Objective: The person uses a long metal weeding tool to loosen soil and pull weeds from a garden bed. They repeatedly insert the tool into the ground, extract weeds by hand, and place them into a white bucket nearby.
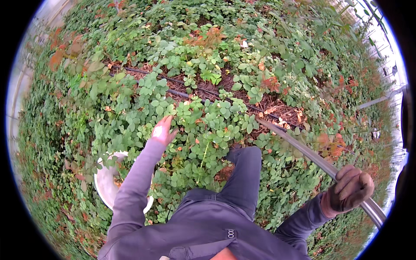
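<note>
My left hand, bare with a pale patch on its back, reaches in among the green leaves of rose-like bushes. Its thumb stands away from the fingers, and nothing shows in its grasp; leaves partly hide the fingertips. A gloved fist, my right hand, grips a smooth metal pole near its upper end. The pole slants down and forward, and its far end meets the foliage beside the mulch. Left of me, partly behind my left forearm, a white bucket sits among the plants; its contents are mostly hidden.
Two black irrigation pipes cross the bed over reddish-brown mulch. Dry petals or leaves lie near the pole's far end. Dense foliage surrounds my legs. A metal bar juts in at the right, and pale greenhouse sheeting lines the left edge.
</note>
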A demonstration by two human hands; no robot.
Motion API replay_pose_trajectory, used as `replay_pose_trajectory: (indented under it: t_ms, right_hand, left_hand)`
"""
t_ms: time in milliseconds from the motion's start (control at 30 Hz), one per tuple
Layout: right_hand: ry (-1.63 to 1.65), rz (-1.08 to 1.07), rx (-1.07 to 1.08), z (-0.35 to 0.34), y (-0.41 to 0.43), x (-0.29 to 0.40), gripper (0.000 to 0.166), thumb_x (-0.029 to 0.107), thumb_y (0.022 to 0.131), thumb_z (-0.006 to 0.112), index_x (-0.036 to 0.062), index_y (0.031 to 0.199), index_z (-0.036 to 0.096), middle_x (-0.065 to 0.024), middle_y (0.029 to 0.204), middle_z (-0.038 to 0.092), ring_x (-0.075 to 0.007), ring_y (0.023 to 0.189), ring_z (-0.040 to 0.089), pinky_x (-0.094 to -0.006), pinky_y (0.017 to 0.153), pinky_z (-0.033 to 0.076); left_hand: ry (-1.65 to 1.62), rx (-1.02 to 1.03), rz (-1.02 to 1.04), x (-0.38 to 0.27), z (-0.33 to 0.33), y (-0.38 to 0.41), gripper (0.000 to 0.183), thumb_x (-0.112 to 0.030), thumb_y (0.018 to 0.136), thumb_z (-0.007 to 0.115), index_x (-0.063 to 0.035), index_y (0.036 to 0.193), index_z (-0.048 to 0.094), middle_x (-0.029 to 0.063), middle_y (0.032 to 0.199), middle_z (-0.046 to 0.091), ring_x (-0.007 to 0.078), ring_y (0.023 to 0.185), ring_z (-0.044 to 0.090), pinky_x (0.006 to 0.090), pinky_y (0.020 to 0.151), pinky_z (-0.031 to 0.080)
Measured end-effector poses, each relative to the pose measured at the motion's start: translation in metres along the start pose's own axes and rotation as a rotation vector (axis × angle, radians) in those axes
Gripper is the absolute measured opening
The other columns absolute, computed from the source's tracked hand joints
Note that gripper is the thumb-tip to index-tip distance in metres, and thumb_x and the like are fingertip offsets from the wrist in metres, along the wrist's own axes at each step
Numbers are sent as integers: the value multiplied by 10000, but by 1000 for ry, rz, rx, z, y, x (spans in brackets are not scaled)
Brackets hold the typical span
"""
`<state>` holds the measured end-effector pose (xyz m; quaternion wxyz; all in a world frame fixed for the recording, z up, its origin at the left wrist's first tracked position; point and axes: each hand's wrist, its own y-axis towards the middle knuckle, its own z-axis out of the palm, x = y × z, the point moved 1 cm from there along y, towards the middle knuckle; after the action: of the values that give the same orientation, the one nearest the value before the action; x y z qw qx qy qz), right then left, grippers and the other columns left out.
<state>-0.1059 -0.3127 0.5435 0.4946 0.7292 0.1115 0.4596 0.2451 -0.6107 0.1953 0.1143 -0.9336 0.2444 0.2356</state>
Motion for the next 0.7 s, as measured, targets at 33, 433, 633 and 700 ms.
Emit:
replay_pose_trajectory:
  t_ms: [33,433,633,700]
  right_hand:
    - [-9,26,17,-3,1,-3,369,281,993,485,-36,1169,555,53,464,457,-79,397,438,-259,498,429]
    - [-194,412,-221,-86,-63,-142,355,313,1028,381,-13,1073,515,64,440,356,-64,325,347,-213,403,350]
    - [-68,665,-342,-101,-64,-194,386,374,1014,359,47,1054,559,-19,517,476,-161,457,471,-354,558,468]
    - [-235,642,-358,-103,-66,-207,382,348,1022,317,49,1000,554,10,444,385,-121,369,334,-318,437,378]
  left_hand:
    - [18,19,38,-19,2,34,714,-235,768,742,-52,1371,408,208,1398,431,365,1253,461,402,1045,402]
    - [466,382,-1,-108,137,324,859,-105,787,657,-173,1496,176,104,1573,138,306,1123,589,406,892,517]
    - [405,437,65,-136,235,414,843,51,792,547,-230,1499,184,110,1575,128,296,1168,573,416,906,513]
    - [424,479,52,-134,264,437,813,40,820,527,-255,1497,186,114,1576,123,296,1173,570,426,912,507]
